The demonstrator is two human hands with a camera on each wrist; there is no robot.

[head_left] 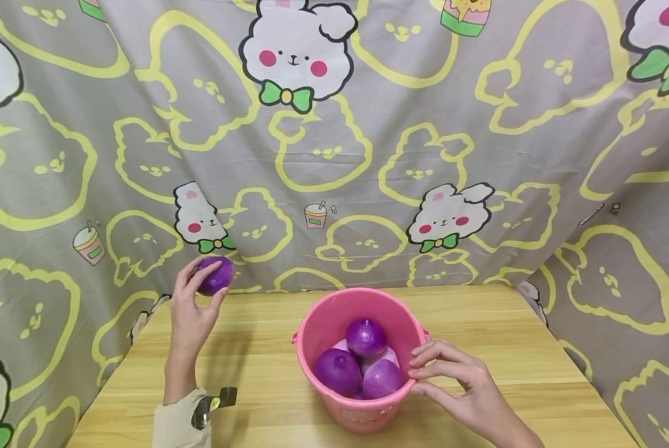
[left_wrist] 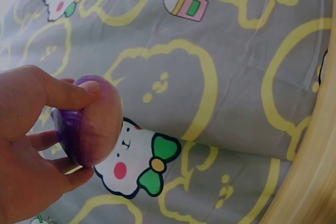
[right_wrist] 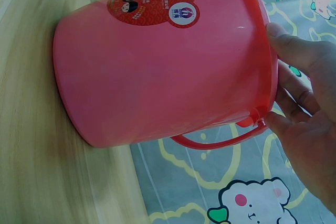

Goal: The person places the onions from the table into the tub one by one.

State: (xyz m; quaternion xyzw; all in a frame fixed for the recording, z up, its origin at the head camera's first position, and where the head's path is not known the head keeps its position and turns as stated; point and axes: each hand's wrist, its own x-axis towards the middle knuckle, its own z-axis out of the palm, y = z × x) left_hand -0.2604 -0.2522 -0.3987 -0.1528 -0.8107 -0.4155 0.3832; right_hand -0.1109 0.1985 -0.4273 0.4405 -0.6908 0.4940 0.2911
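Note:
In the head view, my left hand (head_left: 194, 311) holds a purple onion (head_left: 216, 275) up at the left, above the table's far edge. The left wrist view shows the thumb and fingers of that hand (left_wrist: 37, 129) around the onion (left_wrist: 100, 124), whose paler side faces right. A pink bucket (head_left: 362, 410) stands upright on the table with several purple onions (head_left: 366, 338) inside; some lower ones are partly hidden. My right hand (head_left: 457, 379) holds the bucket's right rim with its fingertips. In the right wrist view, that hand (right_wrist: 310, 103) is at the rim beside the handle joint.
The bucket stands on a wooden table (head_left: 267, 367). Its handle (right_wrist: 215, 144) hangs down along the side. A grey curtain (head_left: 334, 155) with rabbit and yellow outline prints rises behind the table and along both sides.

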